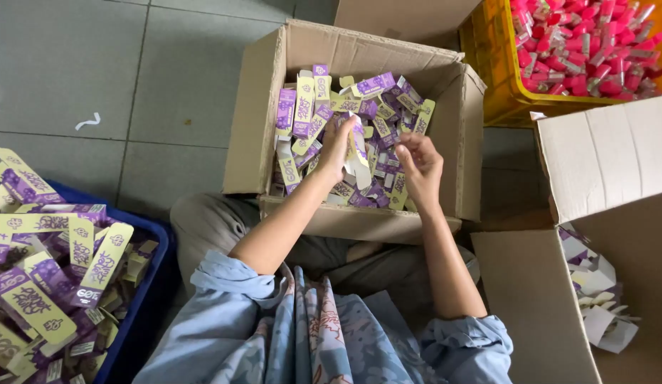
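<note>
Step judged: a small purple-and-yellow carton (358,151) is being handled over the open cardboard box (459,142). The left hand (337,146) is closed on the carton, held upright just above the heap of like cartons (306,114). The right hand (419,162), just beside it, is half curled (contents cannot be told). A firm pinch on the flap seems called for next.

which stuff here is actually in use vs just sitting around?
In use:
left hand holding a small carton
right hand beside it
cardboard box of purple-yellow cartons

Lying about:
blue bin of flat cartons
yellow crate of pink tubes
side box with white inserts
white scrap on the floor
</note>
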